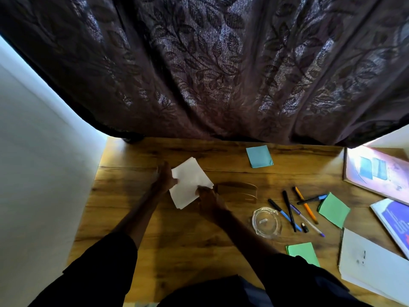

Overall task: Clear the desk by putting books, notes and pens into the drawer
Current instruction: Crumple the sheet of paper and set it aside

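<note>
Pinching white notes (pixel 190 181): left hand (pixel 164 179), right hand (pixel 210 200) fingers; wooden desk (pixel 177 251), leafy curtain (pixel 199 74) behind.

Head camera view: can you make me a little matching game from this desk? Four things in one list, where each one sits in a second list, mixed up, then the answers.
Things
1. white paper stack
2. blue note pad
3. glass ashtray
4. orange pen

Places
A. far side of the desk, close to the curtain
B. lying among the other pens
C. held between the left hand and the right hand
D. just left of the pens

Pairs: 1-C, 2-A, 3-D, 4-B
</note>
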